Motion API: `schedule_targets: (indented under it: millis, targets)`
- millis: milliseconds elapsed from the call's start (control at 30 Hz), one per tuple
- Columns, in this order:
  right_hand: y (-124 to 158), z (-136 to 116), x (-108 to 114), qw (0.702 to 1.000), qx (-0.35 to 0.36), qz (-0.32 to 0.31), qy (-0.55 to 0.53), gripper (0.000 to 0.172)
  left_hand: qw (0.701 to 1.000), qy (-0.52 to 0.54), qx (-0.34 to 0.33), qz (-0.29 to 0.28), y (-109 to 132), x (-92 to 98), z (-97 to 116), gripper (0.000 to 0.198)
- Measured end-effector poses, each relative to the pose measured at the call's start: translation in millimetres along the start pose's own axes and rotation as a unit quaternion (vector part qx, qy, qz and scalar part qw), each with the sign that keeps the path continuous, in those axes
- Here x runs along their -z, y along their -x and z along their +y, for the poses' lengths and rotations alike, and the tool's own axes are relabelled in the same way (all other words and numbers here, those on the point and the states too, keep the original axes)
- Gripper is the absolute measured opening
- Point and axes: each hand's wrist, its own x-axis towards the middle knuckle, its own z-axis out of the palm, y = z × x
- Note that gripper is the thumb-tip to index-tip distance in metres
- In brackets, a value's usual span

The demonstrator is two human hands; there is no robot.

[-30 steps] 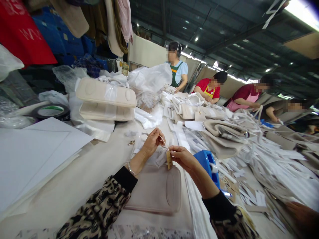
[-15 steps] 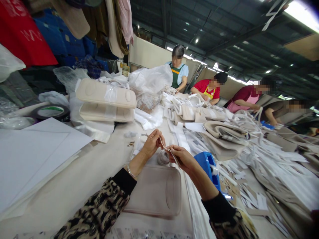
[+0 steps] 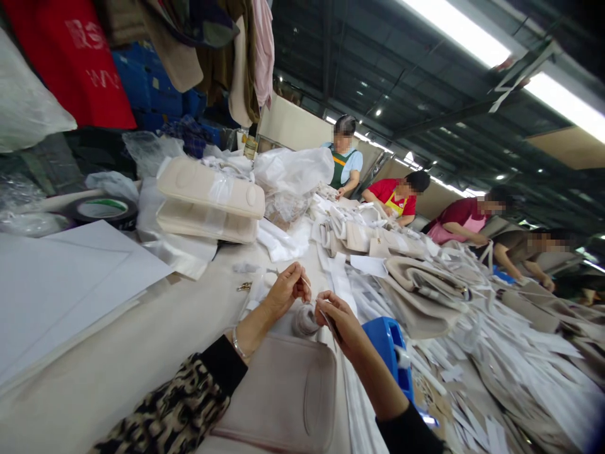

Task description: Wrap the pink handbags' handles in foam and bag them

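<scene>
My left hand (image 3: 285, 291) pinches a thin pale strip (image 3: 306, 284) that sticks out past its fingertips. Close on its right, my right hand (image 3: 344, 320) has thumb and fingers pressed together on a narrow light strip that runs back under the palm. Whether both hands hold one and the same strip is hard to make out. Just below the fingers sits a small pale roll (image 3: 305, 320), partly covered by the right hand. A beige bag panel (image 3: 278, 394) with rounded corners and a stitched oval lies flat beneath my wrists.
At the right stands a blue tape dispenser (image 3: 385, 343). White sheets (image 3: 70, 284) lie at the left beside black tape (image 3: 101, 208). Wrapped beige panels (image 3: 210, 189) are stacked behind. Beige bag parts (image 3: 420, 277) and paper scraps spread rightward. Several co-workers (image 3: 345, 161) work across the table.
Both hands sit slightly lower in view and the fingertips are a little farther apart. The strip that showed between them is now less visible. The camera view has shifted.
</scene>
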Motion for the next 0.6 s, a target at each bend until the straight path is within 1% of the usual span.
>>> schedule_targets:
  millis: [67,200,400,500,600]
  targets:
    - [-0.1,-0.3,0.3,1.000,0.012,0.002,0.014,0.026,1.000,0.004,0.000,0.001,0.6,-0.1,0.3,0.035]
    - [1.0,-4.1,0.8,0.999,0.013,-0.012,0.031,0.026,1.000,0.011,-0.007,0.004,1.1,-1.1,1.7,0.034]
    - [-2.8,-4.1,7.7,0.997,0.036,-0.001,0.068,0.025,0.999,0.027,-0.016,0.014,-0.1,-1.8,2.7,0.035]
    - [-7.4,-3.7,7.8,0.999,0.039,0.002,0.035,0.029,0.999,0.036,-0.012,0.010,-0.3,-1.1,2.5,0.035]
    - [-11.4,-6.1,3.6,0.999,0.014,-0.025,-0.038,0.034,0.999,0.043,-0.014,0.009,-0.6,0.0,2.9,0.034]
